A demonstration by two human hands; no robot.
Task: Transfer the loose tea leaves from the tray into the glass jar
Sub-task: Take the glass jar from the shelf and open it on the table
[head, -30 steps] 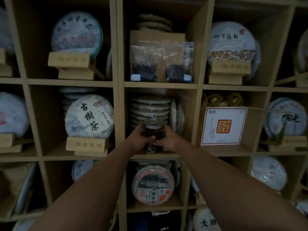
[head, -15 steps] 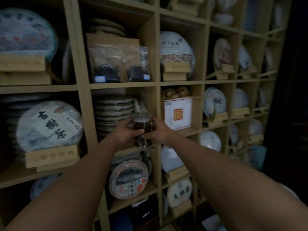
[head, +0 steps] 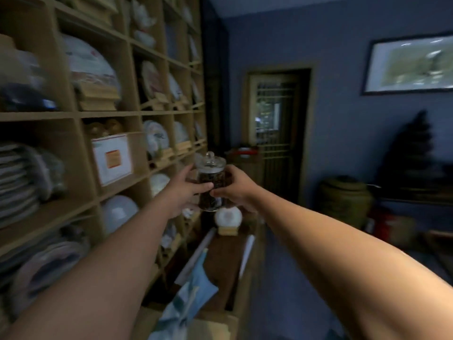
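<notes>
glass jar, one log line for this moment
glass jar: lidded, holds dark leaves | left hand: grips jar | right hand: grips jar | tray: unseen

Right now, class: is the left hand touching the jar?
Touching. The head view shows the left hand with fingers wrapped across the jar, thumb on its glass front.

Dark brown leaves are being shown through the clear glass jar [head: 211, 182]; pale tan shelving [head: 73, 114] and a blue wall [head: 343, 119] are being seen.
</notes>
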